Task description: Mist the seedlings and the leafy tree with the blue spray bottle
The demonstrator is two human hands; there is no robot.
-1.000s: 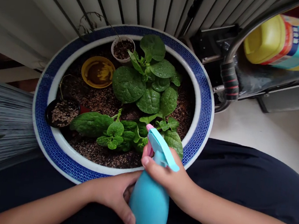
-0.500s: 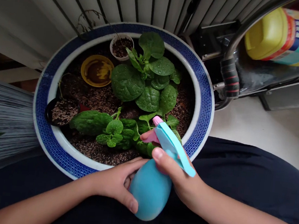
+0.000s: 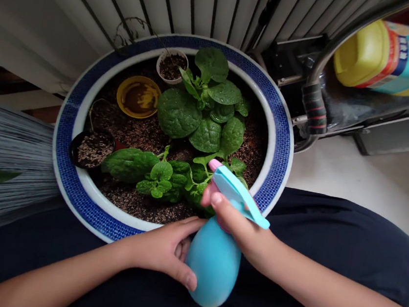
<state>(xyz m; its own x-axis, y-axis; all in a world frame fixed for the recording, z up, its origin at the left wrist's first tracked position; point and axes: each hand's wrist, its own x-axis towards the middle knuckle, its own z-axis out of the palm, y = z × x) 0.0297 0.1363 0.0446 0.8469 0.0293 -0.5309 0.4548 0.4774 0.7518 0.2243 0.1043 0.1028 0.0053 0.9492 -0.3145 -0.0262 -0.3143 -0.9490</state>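
Note:
A blue spray bottle (image 3: 213, 263) with a light-blue and pink trigger head is held between both hands, over my lap. My left hand (image 3: 167, 250) grips the side of its round body, thumb in front and fingers behind. My right hand (image 3: 235, 221) is wrapped around the neck, with the fingers at the trigger. The pink nozzle points up and left toward leafy green plants (image 3: 205, 109) in a large blue-and-white oval planter (image 3: 282, 147). Water drops show on the upper leaves. A lower row of leaves (image 3: 129, 164) lies just beyond the nozzle.
Inside the planter are a yellow dish (image 3: 123, 96), a white cup of soil (image 3: 159, 69) and a black pot (image 3: 75, 151). A folding cart handle (image 3: 315, 107) and a yellow jug (image 3: 363, 53) stand at right. Behind is a ribbed white panel (image 3: 202, 5); string curtain (image 3: 9, 146) hangs at left.
The view has shifted slightly, so the planter appears a little further right. The bottle is tilted more upright, and my right fingers have drawn in against the trigger.

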